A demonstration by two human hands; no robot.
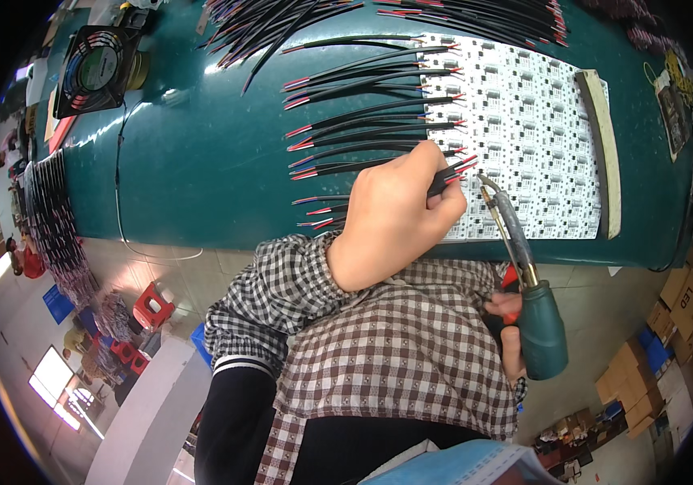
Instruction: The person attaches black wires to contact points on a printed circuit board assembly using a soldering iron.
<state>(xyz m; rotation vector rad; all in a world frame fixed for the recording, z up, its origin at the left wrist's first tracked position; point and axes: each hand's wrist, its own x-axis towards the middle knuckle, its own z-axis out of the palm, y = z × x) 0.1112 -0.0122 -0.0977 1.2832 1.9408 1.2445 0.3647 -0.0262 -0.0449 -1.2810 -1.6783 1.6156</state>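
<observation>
My left hand is closed in a pinch on a short black cable whose stripped red and white ends point right over the white circuit board panel. My right hand, partly hidden, grips the green handle of a soldering iron. A thin metal tube runs along the iron's shaft. Its tip is over the panel, just right of the cable ends in my left hand. Several other black cables lie side by side, their right ends on the panel's left edge and their coloured wire ends pointing left.
A pale bar lies along the panel's right edge. Bundles of black cables lie at the back of the green table. A small fan stands at the left, its cord trailing forward. More cables hang over the left edge.
</observation>
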